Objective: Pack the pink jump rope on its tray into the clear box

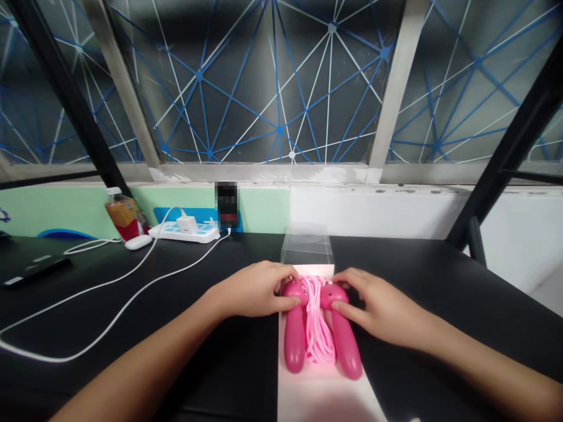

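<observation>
**Hand position.** The left hand rests on the head of the left handle, with the fingers curved closely over it and the thumb along its side. The right hand sits on the head of the right handle in the same way, with the fingers narrow and closed over the top. Neither hand is spread wide.

**Item location.** The pink skipping rope lies in a loose bundle of cord between the two magenta handles, on a white box base. Both handles lie on the base, pointing toward the person.

**Current state and handling.** Both hands are on the handles, and the item is on the base. Any shift of the item calls for both hands to act together, as the cord is loose between the handles.

**Surroundings.** A clear plastic cover stands at the far end of the base on a black desk. Farther left are white cables, a dark flat device, a white mouse, and a power strip with a white charger. Behind these stand a plastic bottle and a pixelated object.

**Markings.** No brand or writing can be read. The pixelation hides anything on that object.
</observation>
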`<state>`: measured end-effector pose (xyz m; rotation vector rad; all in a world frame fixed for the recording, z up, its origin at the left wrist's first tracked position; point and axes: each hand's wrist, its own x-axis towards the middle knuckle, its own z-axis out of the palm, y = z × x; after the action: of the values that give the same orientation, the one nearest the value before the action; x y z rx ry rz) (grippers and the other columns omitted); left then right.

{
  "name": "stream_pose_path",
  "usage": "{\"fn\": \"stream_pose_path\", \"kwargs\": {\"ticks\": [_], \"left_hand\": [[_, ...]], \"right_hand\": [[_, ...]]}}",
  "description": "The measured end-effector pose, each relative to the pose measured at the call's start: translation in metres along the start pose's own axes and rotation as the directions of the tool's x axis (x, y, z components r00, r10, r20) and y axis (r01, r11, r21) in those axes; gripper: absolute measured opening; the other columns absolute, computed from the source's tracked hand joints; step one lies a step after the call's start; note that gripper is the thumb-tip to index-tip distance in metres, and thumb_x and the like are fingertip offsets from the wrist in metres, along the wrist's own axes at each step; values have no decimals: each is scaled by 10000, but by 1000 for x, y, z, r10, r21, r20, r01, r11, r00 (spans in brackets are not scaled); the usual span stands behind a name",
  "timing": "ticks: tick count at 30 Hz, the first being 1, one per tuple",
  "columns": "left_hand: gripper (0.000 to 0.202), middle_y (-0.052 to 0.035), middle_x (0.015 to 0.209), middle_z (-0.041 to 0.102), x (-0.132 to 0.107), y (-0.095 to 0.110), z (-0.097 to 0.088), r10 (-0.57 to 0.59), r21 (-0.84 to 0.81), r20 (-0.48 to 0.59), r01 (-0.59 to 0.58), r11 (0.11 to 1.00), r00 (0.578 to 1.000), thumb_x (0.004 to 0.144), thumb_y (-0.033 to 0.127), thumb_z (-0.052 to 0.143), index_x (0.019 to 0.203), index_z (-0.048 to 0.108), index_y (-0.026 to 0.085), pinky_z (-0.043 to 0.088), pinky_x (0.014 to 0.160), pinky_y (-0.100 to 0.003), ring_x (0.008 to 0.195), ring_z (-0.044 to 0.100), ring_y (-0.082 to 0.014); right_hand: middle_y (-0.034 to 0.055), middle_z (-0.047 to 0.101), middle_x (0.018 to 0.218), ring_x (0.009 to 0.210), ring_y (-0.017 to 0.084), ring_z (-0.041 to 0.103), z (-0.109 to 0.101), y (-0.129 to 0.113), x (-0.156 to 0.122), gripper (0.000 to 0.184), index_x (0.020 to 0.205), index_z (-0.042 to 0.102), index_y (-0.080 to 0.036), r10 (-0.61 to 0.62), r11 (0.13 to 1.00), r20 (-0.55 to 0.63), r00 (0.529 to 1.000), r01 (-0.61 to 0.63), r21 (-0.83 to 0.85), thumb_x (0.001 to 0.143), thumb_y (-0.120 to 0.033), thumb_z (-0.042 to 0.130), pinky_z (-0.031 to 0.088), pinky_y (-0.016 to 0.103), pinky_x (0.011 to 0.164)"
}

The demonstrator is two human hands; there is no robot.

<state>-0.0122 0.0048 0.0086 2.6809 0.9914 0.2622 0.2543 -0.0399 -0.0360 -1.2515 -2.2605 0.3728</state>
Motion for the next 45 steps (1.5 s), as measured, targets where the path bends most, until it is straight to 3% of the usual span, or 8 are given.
{"fn": "stream_pose_path", "kwargs": {"ticks": [5, 9, 14, 32, 35, 39, 45], "left_hand": [[264, 3, 788, 647, -1, 0, -2, 6, -4, -2, -6, 1000, 1000, 842, 392, 630, 1037, 663, 216, 405, 618, -244, 704, 579, -161], [269, -2, 794, 651, -2, 0, -2, 21, -11, -3, -21, 1000, 1000, 846, 382, 622, 1053, 664, 216, 405, 618, -244, 703, 583, -161], [283, -7, 844, 665, -2, 0, -1, 38, -14, -11, -38, 999, 999, 836, 356, 627, 1084, 659, 223, 413, 635, -245, 719, 593, -163], [304, -18, 881, 688, -2, 0, -1, 26, -3, -4, -26, 1000, 1000, 854, 380, 613, 1112, 658, 225, 428, 670, -256, 756, 619, -176], [286, -20, 850, 682, -2, 0, 0, 20, -7, -3, -20, 1000, 1000, 859, 390, 608, 1079, 666, 216, 424, 657, -255, 744, 615, -176], [297, -22, 856, 680, -3, -1, 0, 29, 0, -16, -29, 1000, 999, 857, 402, 613, 1078, 666, 211, 427, 663, -259, 749, 614, -178], [322, -27, 884, 684, -3, 0, 0, 37, 4, -23, -37, 999, 999, 853, 408, 619, 1105, 661, 213, 435, 674, -266, 766, 620, -186]], "right_hand": [[21, 694, 961, 692, 167, 628, 1, 0, 1, 303, 1137, 603, -244, 85, 961, 37, 996, -92, 261, 862, -362, 650, 543, 327, 654], [30, 657, 1055, 890, 187, 653, 2, -3, 1, 369, 1161, 556, -247, 57, 911, -83, 995, -18, 411, 820, -272, 694, 561, 350, 812], [34, 585, 1110, 997, 198, 624, 3, -6, 0, 329, 1119, 577, -259, 23, 869, -114, 993, 37, 493, 815, -241, 703, 547, 372, 896], [37, 613, 1106, 953, 191, 638, 4, -1, -1, 313, 1161, 589, -277, -39, 918, -151, 988, 95, 386, 860, -297, 676, 571, 344, 825], [41, 633, 1043, 884, 185, 635, 3, -2, -1, 261, 1131, 604, -263, -82, 960, -149, 985, 118, 254, 877, -305, 650, 563, 332, 755], [52, 651, 1011, 846, 193, 635, 2, -4, -3, 237, 1121, 623, -251, -185, 983, -122, 975, 182, -31, 899, -334, 609, 544, 368, 784], [61, 670, 1041, 888, 222, 648, 3, -8, -2, 222, 1095, 635, -236, -146, 966, -73, 987, 126, -226, 910, -336, 564, 542, 388, 796]]}}
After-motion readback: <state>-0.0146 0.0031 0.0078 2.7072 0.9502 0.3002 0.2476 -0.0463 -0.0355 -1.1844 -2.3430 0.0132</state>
